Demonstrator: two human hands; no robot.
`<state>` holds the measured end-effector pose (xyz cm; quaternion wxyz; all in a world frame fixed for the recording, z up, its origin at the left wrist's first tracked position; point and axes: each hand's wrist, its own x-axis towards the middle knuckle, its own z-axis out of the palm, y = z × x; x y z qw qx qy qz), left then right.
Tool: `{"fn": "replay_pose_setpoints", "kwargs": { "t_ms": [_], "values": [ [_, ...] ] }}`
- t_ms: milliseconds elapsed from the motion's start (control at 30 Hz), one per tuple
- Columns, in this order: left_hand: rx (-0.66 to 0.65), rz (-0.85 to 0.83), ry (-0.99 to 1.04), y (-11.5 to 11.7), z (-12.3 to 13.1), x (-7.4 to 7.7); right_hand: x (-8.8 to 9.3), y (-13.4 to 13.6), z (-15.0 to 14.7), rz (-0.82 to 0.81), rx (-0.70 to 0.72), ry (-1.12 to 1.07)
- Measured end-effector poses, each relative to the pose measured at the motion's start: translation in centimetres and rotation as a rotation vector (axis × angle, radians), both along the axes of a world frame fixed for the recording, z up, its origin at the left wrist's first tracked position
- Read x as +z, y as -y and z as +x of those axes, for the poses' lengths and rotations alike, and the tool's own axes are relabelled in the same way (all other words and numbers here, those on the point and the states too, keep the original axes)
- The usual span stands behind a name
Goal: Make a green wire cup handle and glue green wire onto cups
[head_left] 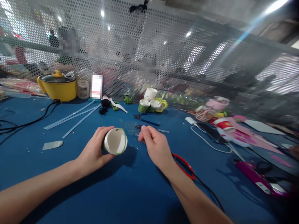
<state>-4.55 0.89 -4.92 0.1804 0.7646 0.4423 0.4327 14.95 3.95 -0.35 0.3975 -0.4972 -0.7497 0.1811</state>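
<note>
Squeezing too hard could dent the small white paper cup with green cord round its rim (pixel 115 141), clasped in the left hand (pixel 94 151) above the blue worktop (pixel 130 193); the right hand (pixel 157 147) pinches nearby, any contents unclear.

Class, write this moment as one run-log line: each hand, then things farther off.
left hand: holding white cup, mouth toward camera | right hand: pinched, contents unclear | farther off: pliers, yellow pot
</note>
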Motion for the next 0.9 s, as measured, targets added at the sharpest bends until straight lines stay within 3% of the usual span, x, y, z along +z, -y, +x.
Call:
{"fn": "replay_pose_setpoints", "kwargs": {
  "t_ms": [133, 267, 367, 533, 700, 833, 900],
  "values": [
    [-0.045, -0.104, 0.076, 0.3, 0.4, 0.2, -0.4, -0.5, 0.0, 0.036, 0.030, 0.064],
    [-0.113, -0.234, 0.145, 0.5, 0.8, 0.1, -0.7, -0.1, -0.4, -0.160, 0.126, 0.104],
    [-0.182, -0.238, 0.119, 0.7, 0.9, 0.0, -1.0, 0.3, -0.7, -0.305, 0.224, 0.085],
    [-0.218, -0.267, 0.109, 0.8, 0.8, -0.2, -1.0, 0.3, -0.8, -0.358, 0.295, 0.104],
    [-0.176, -0.432, 0.243, 0.7, 1.1, 0.0, 0.0, 0.6, -0.4, -0.222, 0.136, -0.011],
    [-0.131, -0.413, 0.304, 0.6, 1.2, 0.3, 0.8, 1.7, -0.7, -0.111, 0.433, 0.004],
    [-0.097, -0.381, 0.302, 0.5, 1.2, 0.2, 1.0, 2.1, -1.1, -0.124, 0.431, -0.019]
  ]
}}
